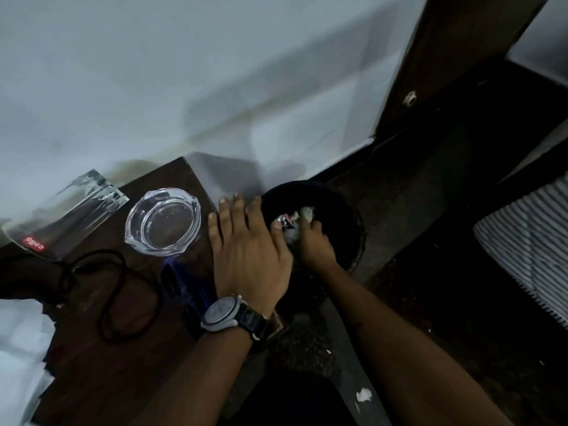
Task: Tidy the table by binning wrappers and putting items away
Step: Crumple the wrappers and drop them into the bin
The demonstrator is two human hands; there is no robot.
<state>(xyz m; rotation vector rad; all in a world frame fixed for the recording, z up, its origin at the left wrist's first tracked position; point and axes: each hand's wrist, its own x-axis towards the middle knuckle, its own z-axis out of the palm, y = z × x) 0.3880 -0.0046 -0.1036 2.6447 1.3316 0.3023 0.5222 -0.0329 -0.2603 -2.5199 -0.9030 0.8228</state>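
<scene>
Dim desk (123, 333) beside the bin (338, 207): right hand (313, 247) clamped on wrappers (290, 224) above the bin; let go low. Left hand (246, 253) spread flat.

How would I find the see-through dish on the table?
Start at the dark wooden table against the pale wall. Near its far right corner, beside the left hand, sits the clear glass ashtray. It is low and round with notched corners, unlike the tall drinking glass with the red label to its left.

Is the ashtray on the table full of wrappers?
No, the clear glass ashtray on the table looks empty, while the crumpled wrappers are at the right hand over the dark bin.
</scene>
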